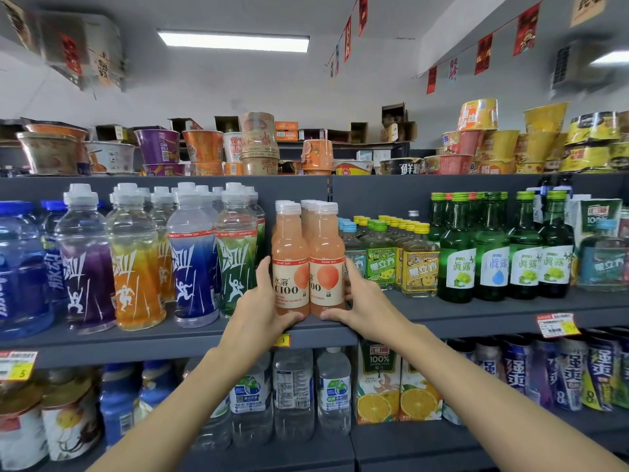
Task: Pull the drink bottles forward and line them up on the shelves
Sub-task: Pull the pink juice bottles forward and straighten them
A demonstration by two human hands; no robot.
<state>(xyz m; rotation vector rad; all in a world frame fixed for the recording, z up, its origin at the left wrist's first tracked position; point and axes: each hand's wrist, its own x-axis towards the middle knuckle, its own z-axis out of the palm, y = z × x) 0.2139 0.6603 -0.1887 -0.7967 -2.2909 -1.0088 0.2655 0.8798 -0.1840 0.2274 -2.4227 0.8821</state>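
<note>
Left hand (262,311) and right hand (360,301) clasp two upright pink C100 bottles (308,264) between them. Bottles stand at the middle shelf (190,338) front edge.

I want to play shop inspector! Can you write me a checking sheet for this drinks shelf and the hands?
Surface: dark grey metal middle shelf, packed with drinks; yellow price tag on its front edge.
Job's things: two pink-orange juice bottles with white caps, upright, side by side at the shelf's front edge; more of the same stand behind them.
Clutter: tall sports drink bottles with white caps to the left; green glass bottles to the right; instant noodle bowls on the top shelf.
Grippers: left hand cups the left bottle; right hand cups the right bottle.
Cables: nothing seen.
Surroundings: ceiling light, red paper flags, water bottles and orange juice cartons below.
</note>
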